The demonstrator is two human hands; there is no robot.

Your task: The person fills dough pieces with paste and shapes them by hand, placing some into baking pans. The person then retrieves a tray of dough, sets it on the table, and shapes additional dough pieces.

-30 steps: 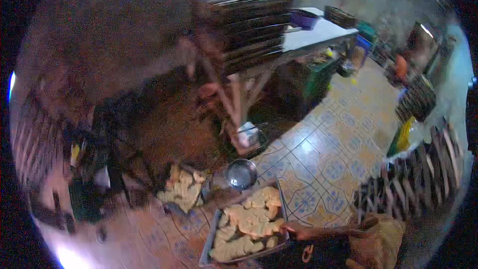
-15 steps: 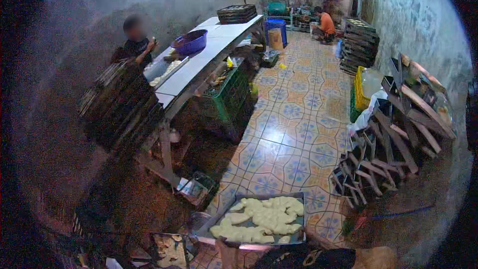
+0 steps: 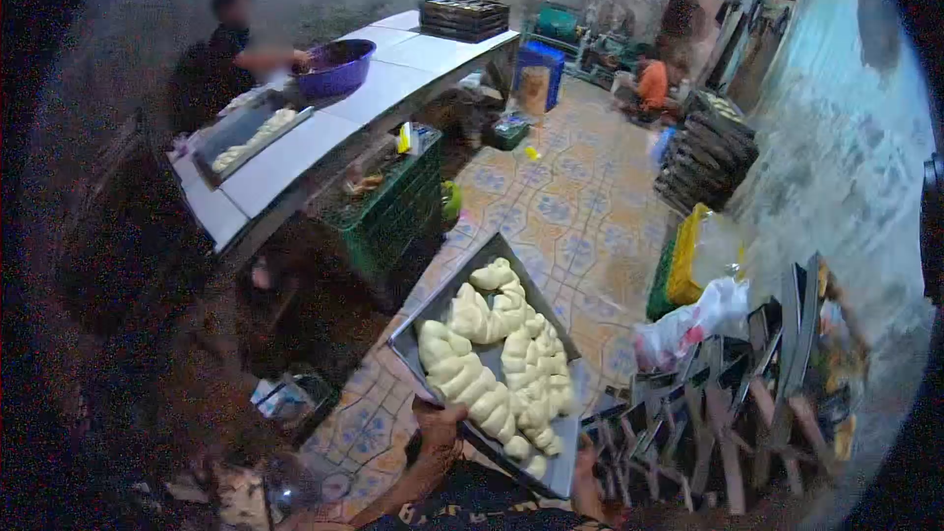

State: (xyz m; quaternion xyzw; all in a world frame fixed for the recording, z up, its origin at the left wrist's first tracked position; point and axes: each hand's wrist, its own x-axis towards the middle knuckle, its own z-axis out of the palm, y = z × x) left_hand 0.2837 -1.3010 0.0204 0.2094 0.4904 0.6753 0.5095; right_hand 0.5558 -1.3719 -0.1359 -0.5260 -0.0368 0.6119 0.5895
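Note:
A metal tray (image 3: pixel 564 444) is held out in front of my body, turned so that one corner points away from me. Plump, pale dough pieces (image 3: pixel 460 372) lie on it in touching rows. At the tray's near left edge, my left hand (image 3: pixel 440 430) is closed around the side. My right hand (image 3: pixel 586 460) grips the lower right edge, its fingers partly hidden by the tray. Below the tray shows my dark shirt with printed letters.
A long white-topped table (image 3: pixel 285 157) at left bears a purple basin (image 3: pixel 336 69), another dough tray (image 3: pixel 221 143) and stacked trays (image 3: pixel 464 18). A person (image 3: pixel 231 49) works behind it; another person (image 3: pixel 651 87) crouches far back. Stacked racks (image 3: pixel 718 403) and a yellow crate (image 3: pixel 688 261) line the right.
The tray has come up higher and turned from nearly square-on to corner-first, with both hands still on it. My view has shifted, and the person at the table now reaches to the basin.

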